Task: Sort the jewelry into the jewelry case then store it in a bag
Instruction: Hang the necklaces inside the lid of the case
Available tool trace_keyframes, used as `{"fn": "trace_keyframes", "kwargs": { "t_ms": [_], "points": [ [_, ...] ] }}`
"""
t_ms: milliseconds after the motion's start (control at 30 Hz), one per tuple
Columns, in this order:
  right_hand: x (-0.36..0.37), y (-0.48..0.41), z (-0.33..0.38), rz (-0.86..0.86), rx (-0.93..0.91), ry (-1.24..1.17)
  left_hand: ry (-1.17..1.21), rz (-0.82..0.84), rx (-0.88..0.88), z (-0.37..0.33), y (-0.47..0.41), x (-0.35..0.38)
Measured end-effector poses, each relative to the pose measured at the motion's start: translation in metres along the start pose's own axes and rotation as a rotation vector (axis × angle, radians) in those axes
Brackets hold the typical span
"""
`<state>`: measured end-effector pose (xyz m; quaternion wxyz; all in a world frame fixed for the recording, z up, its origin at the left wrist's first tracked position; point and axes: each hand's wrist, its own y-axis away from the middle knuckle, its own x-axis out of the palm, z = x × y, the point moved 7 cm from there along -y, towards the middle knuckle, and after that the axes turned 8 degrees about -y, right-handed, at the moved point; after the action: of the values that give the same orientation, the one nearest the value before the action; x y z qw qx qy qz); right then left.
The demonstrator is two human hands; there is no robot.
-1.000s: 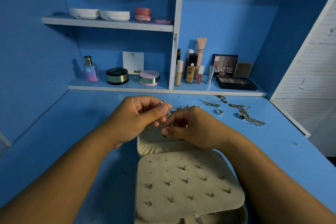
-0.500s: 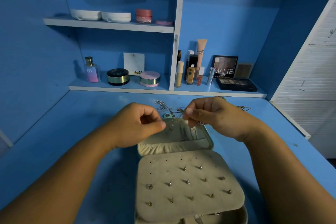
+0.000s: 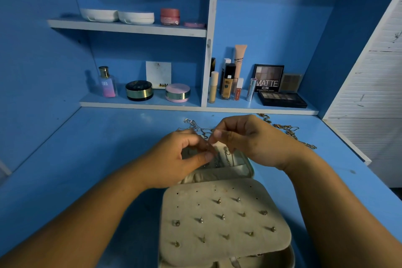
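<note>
Over open jewelry case (image 3: pixel 248 172) lid pocket (chains (image 3: pixel 227 155) inside): left hand (image 3: pixel 180 160), right hand (image 3: pixel 250 139) both pinching thin chain (image 3: pixel 210 141); stud earrings (image 3: pixel 222 216) on beige panel (image 3: pixel 191 208).

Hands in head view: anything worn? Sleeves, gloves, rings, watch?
Both are bare. The left hand and right hand show no gloves and no rings that I can see. The left forearm and right forearm are uncovered down to the frame edge: no sleeves, and no watch or bracelet at either wrist. The visible nails look short and unpainted, though the light is dim.
</note>
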<state>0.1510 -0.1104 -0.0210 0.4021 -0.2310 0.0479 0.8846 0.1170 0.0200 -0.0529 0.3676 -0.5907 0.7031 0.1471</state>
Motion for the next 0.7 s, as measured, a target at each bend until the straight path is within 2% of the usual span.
{"fn": "trace_keyframes", "kwargs": {
  "t_ms": [233, 333, 500, 700],
  "points": [
    [-0.032, 0.001, -0.007, -0.296, 0.042, -0.019, 0.053, -0.101, -0.071, 0.012, -0.001, -0.008],
    [-0.041, 0.002, -0.010, -0.367, 0.048, -0.091, 0.092, -0.097, -0.083, 0.013, -0.001, -0.006],
    [-0.027, -0.001, -0.015, -0.299, 0.116, 0.033, -0.061, 0.001, -0.083, 0.015, 0.001, 0.002],
    [-0.005, -0.012, -0.024, -0.223, 0.125, 0.139, -0.150, -0.165, -0.066, 0.024, -0.001, -0.017]
  ]
}}
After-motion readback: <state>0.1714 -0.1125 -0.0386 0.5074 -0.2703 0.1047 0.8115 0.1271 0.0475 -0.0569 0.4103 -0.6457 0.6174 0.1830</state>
